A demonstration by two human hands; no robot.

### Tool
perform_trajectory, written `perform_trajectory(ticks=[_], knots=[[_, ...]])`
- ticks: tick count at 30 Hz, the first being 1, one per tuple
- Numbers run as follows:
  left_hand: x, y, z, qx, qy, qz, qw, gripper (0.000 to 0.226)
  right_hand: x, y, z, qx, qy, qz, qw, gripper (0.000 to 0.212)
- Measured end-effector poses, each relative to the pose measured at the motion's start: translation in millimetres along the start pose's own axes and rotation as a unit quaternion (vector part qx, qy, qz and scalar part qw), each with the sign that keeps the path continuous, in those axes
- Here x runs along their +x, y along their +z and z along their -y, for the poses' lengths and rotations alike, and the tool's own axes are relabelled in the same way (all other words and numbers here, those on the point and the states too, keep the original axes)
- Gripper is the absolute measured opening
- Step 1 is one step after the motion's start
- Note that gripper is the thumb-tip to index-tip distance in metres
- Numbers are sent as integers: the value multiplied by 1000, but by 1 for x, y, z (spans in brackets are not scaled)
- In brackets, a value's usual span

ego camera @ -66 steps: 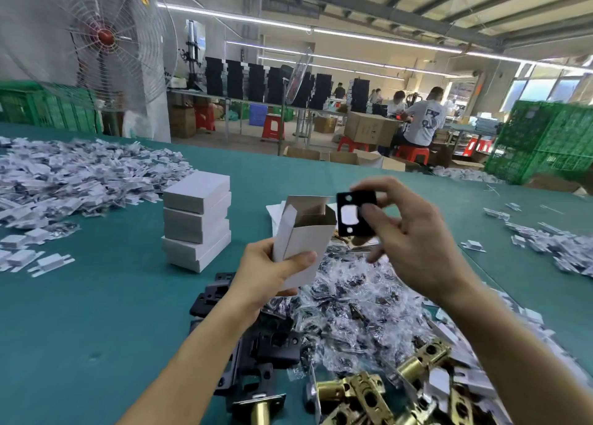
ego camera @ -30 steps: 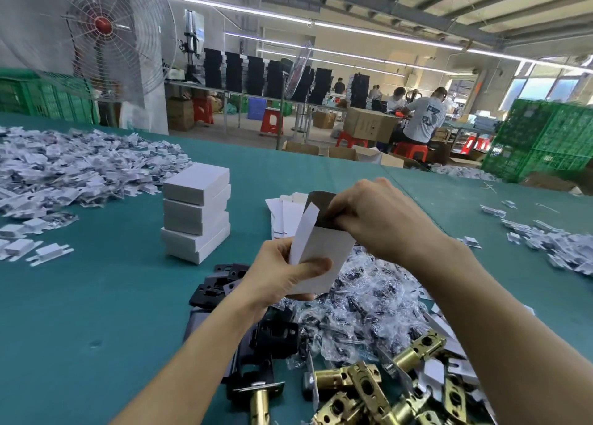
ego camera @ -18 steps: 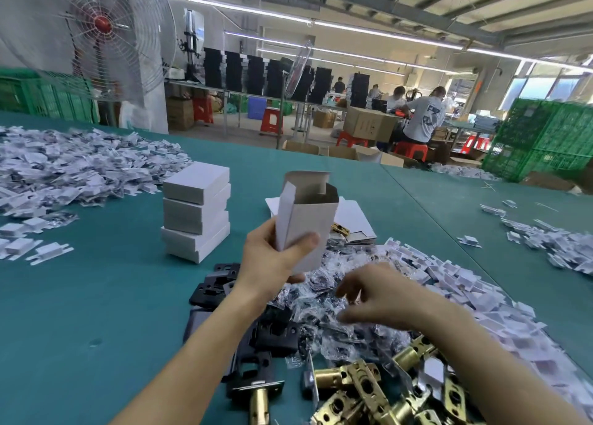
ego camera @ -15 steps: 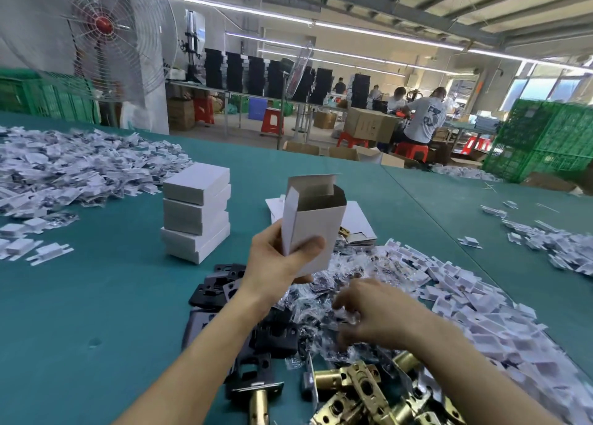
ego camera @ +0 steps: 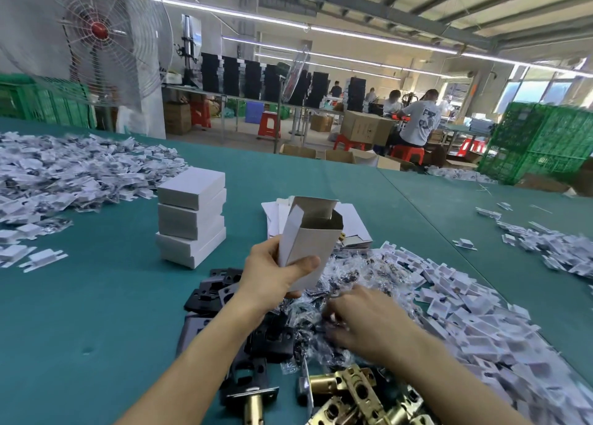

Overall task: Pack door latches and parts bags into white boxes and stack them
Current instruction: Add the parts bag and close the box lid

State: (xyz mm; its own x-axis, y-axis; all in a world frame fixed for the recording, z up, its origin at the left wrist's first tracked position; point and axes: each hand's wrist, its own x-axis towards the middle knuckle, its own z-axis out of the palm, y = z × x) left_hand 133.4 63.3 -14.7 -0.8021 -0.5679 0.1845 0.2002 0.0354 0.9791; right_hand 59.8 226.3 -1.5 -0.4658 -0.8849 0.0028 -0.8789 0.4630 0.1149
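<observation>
My left hand grips an open white box upright, thumb across its front face, top flaps standing open. Just below and to the right of that grip, my right hand lies palm down in the heap of clear parts bags, fingers curled into the plastic. The fingertips are blurred, so I cannot tell whether they pinch a bag.

Nearer to me than both hands lie brass door latches, and beside my left wrist black latches and plates. Left of the held box and apart from it, a stack of closed white boxes stands on the green table. Beyond my grip lie flat box blanks. Right of my right hand spreads a pile of white card inserts.
</observation>
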Motion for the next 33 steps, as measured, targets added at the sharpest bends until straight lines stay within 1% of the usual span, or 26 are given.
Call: perform_trajectory(ticks=[2, 4, 6, 7, 9, 11, 12, 13, 14, 16, 18, 22, 29, 33], knots=[[0, 0, 1, 7, -3, 4, 1000, 36, 0, 9, 3, -6, 1, -20, 1000, 28], [0, 0, 2, 8, -5, 8, 1000, 33, 1, 9, 0, 29, 14, -32, 999, 24], [1, -1, 3, 10, -11, 5, 1000, 33, 0, 1, -8, 118, 45, -62, 990, 20], [1, -2, 4, 11, -16, 1, 1000, 33, -1, -6, -12, 169, 59, -85, 980, 18], [3, -4, 5, 13, -29, -4, 999, 35, -1, -23, -19, 260, 74, -165, 949, 17], [3, -6, 7, 14, -42, -1, 999, 37, -2, -46, -22, 323, 54, -288, 900, 18], [3, -7, 7, 10, -50, 4, 999, 38, -2, -59, -22, 335, 39, -334, 880, 18], [2, -7, 6, 2, -59, 13, 998, 42, -1, -70, -21, 331, 25, -360, 872, 18], [1, -7, 5, -7, -64, 25, 998, 46, 1, -79, -19, 317, 15, -373, 872, 18], [0, -6, 3, -17, -64, 57, 996, 46, 6, -92, -16, 266, 8, -370, 890, 18], [-2, -4, 2, -19, -57, 84, 995, 34, 9, -97, -12, 228, 4, -347, 910, 17], [-6, 0, -1, -22, -54, 112, 992, 28, 10, -98, -11, 207, -3, -316, 926, 17], [-10, 1, -9, -41, -49, 144, 987, 31, 13, -97, -10, 177, -15, -307, 935, 11], [-9, 2, -11, -50, -40, 131, 989, 30, 13, -94, -6, 171, -19, -299, 939, 13]])
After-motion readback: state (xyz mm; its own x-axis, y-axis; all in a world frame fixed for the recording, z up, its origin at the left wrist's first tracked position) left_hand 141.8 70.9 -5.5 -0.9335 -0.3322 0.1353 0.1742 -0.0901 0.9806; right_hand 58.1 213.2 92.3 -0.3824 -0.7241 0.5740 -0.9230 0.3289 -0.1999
